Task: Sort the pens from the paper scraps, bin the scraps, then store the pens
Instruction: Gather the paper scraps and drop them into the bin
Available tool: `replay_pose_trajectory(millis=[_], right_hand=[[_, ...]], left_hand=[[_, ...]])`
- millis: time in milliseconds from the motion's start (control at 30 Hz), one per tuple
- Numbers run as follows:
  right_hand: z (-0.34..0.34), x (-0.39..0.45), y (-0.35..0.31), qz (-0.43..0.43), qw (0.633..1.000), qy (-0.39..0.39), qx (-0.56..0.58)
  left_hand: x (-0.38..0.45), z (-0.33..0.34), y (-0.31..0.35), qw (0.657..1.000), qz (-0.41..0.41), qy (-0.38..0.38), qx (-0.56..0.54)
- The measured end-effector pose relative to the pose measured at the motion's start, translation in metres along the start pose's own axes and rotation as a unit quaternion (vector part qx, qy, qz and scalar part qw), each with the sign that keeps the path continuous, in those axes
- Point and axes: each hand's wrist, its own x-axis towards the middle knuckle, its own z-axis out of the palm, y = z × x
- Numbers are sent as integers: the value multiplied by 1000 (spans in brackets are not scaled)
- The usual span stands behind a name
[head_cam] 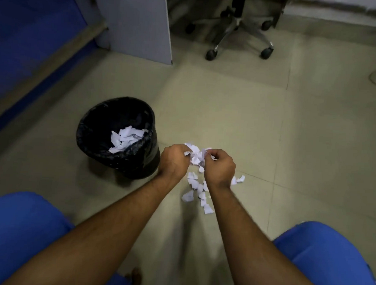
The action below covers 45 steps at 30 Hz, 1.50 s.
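Several white paper scraps (197, 190) lie scattered on the tiled floor in front of me. My left hand (174, 161) and my right hand (220, 168) are close together over the pile, both closed on a bunch of scraps (195, 155) held between them. Just left of my hands stands a round bin (101, 143) lined with a black bag, with white scraps (125, 139) inside it. No pen shows anywhere in view.
My blue-clad knees (328, 258) frame the bottom corners. An office chair base (240, 33) on castors stands at the back, next to a grey panel (140, 23). A blue wall with a skirting strip (36, 58) runs along the left.
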Motion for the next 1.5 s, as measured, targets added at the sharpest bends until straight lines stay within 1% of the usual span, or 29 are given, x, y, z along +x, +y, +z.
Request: replay_pose_trajectory(millis=[133, 233, 267, 333, 400, 500, 567, 600, 667, 767, 867, 967, 1033, 1067, 1133, 1200, 1300, 1433, 1500], right_hand=[[24, -11, -45, -29, 998, -35, 41], [56, -23, -82, -67, 994, -60, 58], [71, -30, -94, -83, 992, -76, 62], [91, -39, -110, -101, 987, -108, 56], [113, -49, -121, -119, 981, -148, 22], [145, -55, -129, -151, 960, -221, -84], [161, -53, -134, -165, 937, -265, -157], [168, -52, -136, -171, 930, -271, -180], [173, -49, -137, -184, 927, -256, -205], [167, -47, -139, -183, 940, -209, -197], [155, -39, -138, -163, 966, -145, -142], [137, -24, -138, -132, 985, -87, -62], [121, -13, -138, -121, 992, -38, -25], [114, -7, -137, -116, 993, -23, -17], [99, 7, -124, -97, 995, -8, -16], [83, 26, -96, -72, 997, -2, -34], [67, 44, -45, -45, 996, -3, -76], [48, 58, 40, -3, 984, -22, -176], [39, 61, 79, 7, 968, -38, -250]], left_hand=[[6, -50, 0, 997, -5, 53, -51], [13, -91, -6, 991, -31, 91, -96], [15, -108, -11, 987, -44, 113, -105], [22, -126, -23, 981, -66, 132, -126], [27, -142, -39, 976, -106, 126, -143], [36, -158, -71, 981, -149, 115, -57], [44, -163, -88, 978, -163, 117, -52], [49, -164, -97, 979, -165, 115, -41], [56, -163, -106, 982, -155, 102, -21], [58, -161, -105, 986, -145, 81, 12], [60, -153, -92, 993, -76, 79, 47], [68, -144, -65, 992, -19, 122, 17], [76, -134, -46, 989, -1, 145, -8], [79, -128, -38, 990, 3, 141, -24], [87, -103, -25, 993, 6, 107, -55], [88, -65, -12, 996, 21, 62, -63], [81, -4, -14, 999, 45, 10, -26], [66, 80, -34, 996, 56, -64, 22], [63, 107, -47, 992, 62, -89, 57]])
